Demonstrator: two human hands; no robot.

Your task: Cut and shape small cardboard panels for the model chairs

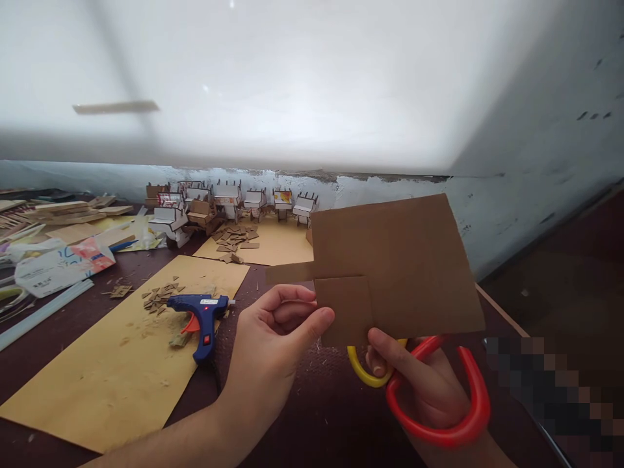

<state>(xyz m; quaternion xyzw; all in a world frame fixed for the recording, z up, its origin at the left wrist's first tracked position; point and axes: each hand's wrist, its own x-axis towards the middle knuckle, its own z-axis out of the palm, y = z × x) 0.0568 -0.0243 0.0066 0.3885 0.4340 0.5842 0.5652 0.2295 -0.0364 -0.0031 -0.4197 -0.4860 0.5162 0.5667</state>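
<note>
In front of me a brown cardboard sheet (394,247) is raised above the table, with a narrow strip (291,273) sticking out to its left. A smaller cardboard square (347,309) overlaps the sheet's lower left part. My left hand (277,338) has its thumb and fingers closed at the left edge of this square. With its thumb over the bottom edge, my right hand (419,374) grips the sheet. Scissors with red and yellow handles (480,390) hang around the right hand's fingers; their blades are hidden.
A blue glue gun (202,318) lies on a tan board (121,370) at left, beside cardboard scraps (158,296). Several small cardboard models (228,198) stand along the wall. Wood pieces (68,211) and a printed packet (63,266) crowd the far left. A white panel (292,84) hangs overhead.
</note>
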